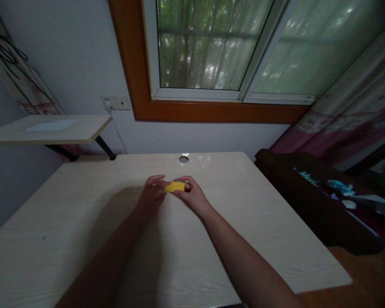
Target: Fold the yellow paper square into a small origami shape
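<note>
A small yellow rectangular piece is held between my two hands, above the far middle part of a pale wood-grain table. My right hand grips its right end, with the thumb along the lower edge and the fingers behind it. At the left end, the fingers of my left hand close around the edge, one fingertip lying over the top. Whether the piece is a solid block or a folded pad cannot be made out at this size.
Beyond my hands the tabletop has a round cable hole. A raised shelf on black legs stands at the back left, near a wall socket with a white cord. Dark furniture with several items sits to the right. A dark edge shows at the bottom.
</note>
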Tool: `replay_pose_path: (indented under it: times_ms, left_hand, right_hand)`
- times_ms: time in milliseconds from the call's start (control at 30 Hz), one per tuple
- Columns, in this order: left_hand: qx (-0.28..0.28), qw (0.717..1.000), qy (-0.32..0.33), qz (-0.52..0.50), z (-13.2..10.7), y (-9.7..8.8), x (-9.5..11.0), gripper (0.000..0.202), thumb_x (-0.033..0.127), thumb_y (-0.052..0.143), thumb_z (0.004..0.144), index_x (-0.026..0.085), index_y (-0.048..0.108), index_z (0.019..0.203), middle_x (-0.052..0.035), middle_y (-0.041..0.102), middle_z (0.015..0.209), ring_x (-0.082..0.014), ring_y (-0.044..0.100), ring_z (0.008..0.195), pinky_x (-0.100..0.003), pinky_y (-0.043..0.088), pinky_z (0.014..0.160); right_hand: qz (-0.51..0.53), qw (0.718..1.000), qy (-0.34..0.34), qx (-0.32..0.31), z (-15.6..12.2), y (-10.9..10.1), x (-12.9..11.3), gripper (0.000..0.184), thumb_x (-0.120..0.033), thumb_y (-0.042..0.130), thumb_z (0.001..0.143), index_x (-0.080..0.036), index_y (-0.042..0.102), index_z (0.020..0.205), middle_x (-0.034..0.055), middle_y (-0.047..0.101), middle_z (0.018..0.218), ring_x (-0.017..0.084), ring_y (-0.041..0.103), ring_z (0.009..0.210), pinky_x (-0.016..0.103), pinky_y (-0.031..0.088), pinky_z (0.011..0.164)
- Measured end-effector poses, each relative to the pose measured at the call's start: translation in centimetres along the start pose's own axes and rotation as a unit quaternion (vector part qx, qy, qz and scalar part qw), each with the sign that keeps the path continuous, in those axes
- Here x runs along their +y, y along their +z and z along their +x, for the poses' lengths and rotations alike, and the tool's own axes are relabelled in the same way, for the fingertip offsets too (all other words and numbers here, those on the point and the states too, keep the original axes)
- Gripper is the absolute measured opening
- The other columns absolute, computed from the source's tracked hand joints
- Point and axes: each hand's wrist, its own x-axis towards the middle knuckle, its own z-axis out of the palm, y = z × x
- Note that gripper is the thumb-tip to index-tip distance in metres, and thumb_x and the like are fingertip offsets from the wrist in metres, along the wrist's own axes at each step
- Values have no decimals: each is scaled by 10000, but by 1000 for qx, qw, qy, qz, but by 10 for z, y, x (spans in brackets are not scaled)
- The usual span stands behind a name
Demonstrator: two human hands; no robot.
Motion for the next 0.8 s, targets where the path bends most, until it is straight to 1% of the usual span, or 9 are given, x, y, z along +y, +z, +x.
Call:
replay_pose_path:
  times_ms: [33,100,233,333,433,533,633,733,800]
  left_hand:
    - [-2,1000,18,15,0,0,-1,266,207,560,894,260,629,1145,-90,462,1311,-207,524,1147,-426,494,986]
    - [-2,999,29,30,-1,0,-3,224,225,567,898,257,654,1102,-86,461,1317,-208,520,1153,-432,485,998]
    - [21,999,2,32,1,-3,-1,122,265,605,881,239,703,949,-84,524,1268,-215,546,1134,-405,502,957]
    - [15,998,-57,-5,1,-5,1,119,292,614,876,215,705,886,-77,649,1086,-201,612,1018,-378,505,931]
    - [-24,985,-161,-58,0,-5,1,182,355,606,873,197,692,906,-43,698,867,-163,649,798,-297,538,772]
    - [-20,967,-230,-112,-2,-2,-2,263,411,641,830,191,679,970,-27,697,836,-153,650,738,-259,536,678]
    - [1,949,-267,-169,-2,-1,-4,328,422,675,789,189,655,1019,-19,687,829,-152,660,717,-251,543,637]
    - [13,938,-280,-204,0,-1,-4,348,404,690,775,187,633,1041,-8,675,814,-145,663,697,-256,553,641]
    - [15,935,-279,-219,1,-1,-4,360,392,697,770,186,620,1056,3,664,786,-143,666,694,-256,557,646]
  right_hand:
    - [4,1000,3,-11,0,0,-1,480,-262,775,682,-247,516,1085,-6,684,882,150,631,769,277,493,707]
    - [10,999,10,-31,-1,1,-3,499,-260,782,678,-255,519,1102,-11,686,872,148,625,757,271,486,694]
    - [4,999,15,-42,-4,3,-10,495,-276,786,693,-256,541,1123,-29,669,789,128,591,682,251,456,650]
    - [-22,999,1,-36,-5,2,-14,429,-308,780,711,-229,599,1092,-43,616,680,116,553,622,240,425,617]
    - [-78,996,-3,-38,-6,0,-14,305,-365,717,778,-196,661,1026,-37,574,621,109,510,574,229,382,562]
    - [-136,990,5,-21,-5,-3,-10,250,-395,659,821,-175,696,934,-37,532,578,98,446,524,219,324,506]
    - [-170,985,-4,-1,-5,-4,-8,245,-402,646,823,-173,707,881,-30,528,591,100,430,533,220,316,507]
    - [-205,977,-50,9,-4,-2,-11,215,-382,640,824,-183,714,854,2,582,707,118,481,622,234,362,568]
    - [-234,969,-77,-1,-4,-1,-13,192,-364,636,828,-190,717,833,19,601,777,129,504,672,242,380,604]
